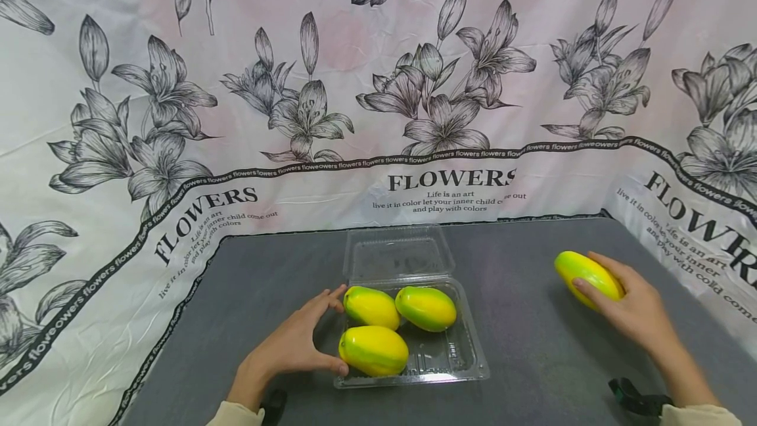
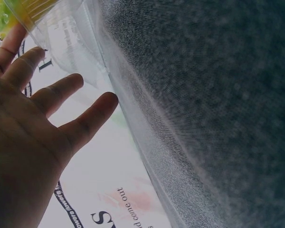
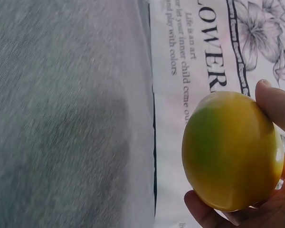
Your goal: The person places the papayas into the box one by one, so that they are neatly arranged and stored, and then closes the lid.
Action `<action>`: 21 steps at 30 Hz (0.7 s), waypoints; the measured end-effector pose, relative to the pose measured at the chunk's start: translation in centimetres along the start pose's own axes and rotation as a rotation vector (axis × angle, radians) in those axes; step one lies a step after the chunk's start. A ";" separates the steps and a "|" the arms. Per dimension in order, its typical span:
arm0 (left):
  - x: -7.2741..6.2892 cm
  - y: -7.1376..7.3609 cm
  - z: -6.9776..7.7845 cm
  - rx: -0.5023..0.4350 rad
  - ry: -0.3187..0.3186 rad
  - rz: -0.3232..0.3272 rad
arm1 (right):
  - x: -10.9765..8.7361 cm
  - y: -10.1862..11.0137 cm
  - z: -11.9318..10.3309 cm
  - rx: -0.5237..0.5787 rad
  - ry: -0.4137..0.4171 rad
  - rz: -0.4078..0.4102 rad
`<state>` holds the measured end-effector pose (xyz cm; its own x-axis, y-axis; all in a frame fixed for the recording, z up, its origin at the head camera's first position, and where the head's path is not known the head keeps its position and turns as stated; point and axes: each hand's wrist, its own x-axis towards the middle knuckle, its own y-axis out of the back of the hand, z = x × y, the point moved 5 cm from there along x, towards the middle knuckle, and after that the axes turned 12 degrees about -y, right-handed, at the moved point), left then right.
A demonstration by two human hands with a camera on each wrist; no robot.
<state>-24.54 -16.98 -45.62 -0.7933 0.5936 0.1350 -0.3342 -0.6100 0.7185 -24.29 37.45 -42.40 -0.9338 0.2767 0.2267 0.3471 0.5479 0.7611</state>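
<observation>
In the head view, my right hand (image 1: 635, 304) grips a yellow-green mango (image 1: 588, 278) off to the right, held above the grey table. The right wrist view shows that mango (image 3: 232, 152) between the thumb and the fingers. A clear plastic clamshell box (image 1: 449, 354) lies open in the middle, its lid (image 1: 399, 252) folded back. Inside sit three more mangoes: back left (image 1: 371, 307), back right (image 1: 426, 309) and front left (image 1: 374, 351). My left hand (image 1: 290, 340) is at the box's left side, fingers spread and fairly straight, thumb by the front mango.
The grey tabletop (image 1: 284, 261) extends around the box. A white cloth (image 1: 331, 199) printed with flowers and lettering stands behind the table and along both sides. The box's front right part (image 1: 467, 363) shows bare plastic.
</observation>
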 end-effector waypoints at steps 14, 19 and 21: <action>-0.1 0.0 0.2 0.006 -0.011 -0.001 | -0.2 -0.5 -2.9 0.059 0.062 0.021; -0.1 0.0 0.2 0.007 -0.011 0.001 | -0.2 -0.8 -4.2 0.074 0.090 0.025; -0.1 0.1 0.2 0.007 -0.010 0.000 | -0.1 -1.0 -4.7 0.084 0.097 0.016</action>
<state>-24.41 -16.98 -45.49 -0.7881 0.5989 0.1421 -0.3303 -0.6063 0.7234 -24.93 33.13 -40.36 -0.9307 0.2101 0.2995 0.3642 0.6091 0.7045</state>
